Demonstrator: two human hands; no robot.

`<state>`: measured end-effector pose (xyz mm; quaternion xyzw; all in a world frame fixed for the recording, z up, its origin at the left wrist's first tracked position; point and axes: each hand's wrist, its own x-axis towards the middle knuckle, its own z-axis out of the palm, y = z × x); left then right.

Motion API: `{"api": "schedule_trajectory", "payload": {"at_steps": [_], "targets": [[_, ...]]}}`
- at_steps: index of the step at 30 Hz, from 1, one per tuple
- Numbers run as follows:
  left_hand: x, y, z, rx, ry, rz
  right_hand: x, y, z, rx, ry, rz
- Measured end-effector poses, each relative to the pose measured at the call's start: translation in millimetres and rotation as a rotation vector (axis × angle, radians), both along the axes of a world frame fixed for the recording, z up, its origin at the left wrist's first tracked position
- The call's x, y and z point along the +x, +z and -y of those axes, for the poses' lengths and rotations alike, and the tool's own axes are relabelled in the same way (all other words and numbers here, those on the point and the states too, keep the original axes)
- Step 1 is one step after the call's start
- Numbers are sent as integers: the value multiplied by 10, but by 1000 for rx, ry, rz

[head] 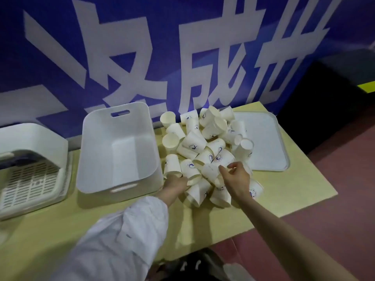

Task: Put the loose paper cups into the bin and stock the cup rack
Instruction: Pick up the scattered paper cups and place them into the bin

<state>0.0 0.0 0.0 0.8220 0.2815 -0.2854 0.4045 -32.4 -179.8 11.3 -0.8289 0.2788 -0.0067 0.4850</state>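
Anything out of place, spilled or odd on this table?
Yes: the white paper cups lie jumbled in a heap on the yellow table, mostly on their sides, some spilling onto the flat white tray. The white plastic bin beside them holds none. Both hands, left hand and right hand, are at the heap.

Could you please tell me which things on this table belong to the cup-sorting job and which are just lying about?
Job:
cups, loose in a pile
bin, empty
rack, at far left
left hand and right hand, both at the pile

Lying about:
lid, flat beside the pile
banner behind the table
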Motion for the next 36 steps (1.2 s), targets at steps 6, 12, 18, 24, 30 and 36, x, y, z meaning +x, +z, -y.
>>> {"api": "schedule_trajectory", "payload": {"at_steps": [6,12,18,24,30,36], "targets": [[-290,-193,102,-372,386,-226,-108,-193,-81,29,-6,-156],[-304,-233,229,-428,550,-55,-81,-239,-165,54,44,-120],[-326,-32,152,-230,406,93,-84,-228,-223,38,-47,0],[-198,555,28,-130,270,469,-6,27,-309,58,-226,161],[-5,1157,-541,-179,463,829,154,372,-562,205,-75,253],[-6,967,-1352,5,473,656,411,714,-1233,262,144,359]]}}
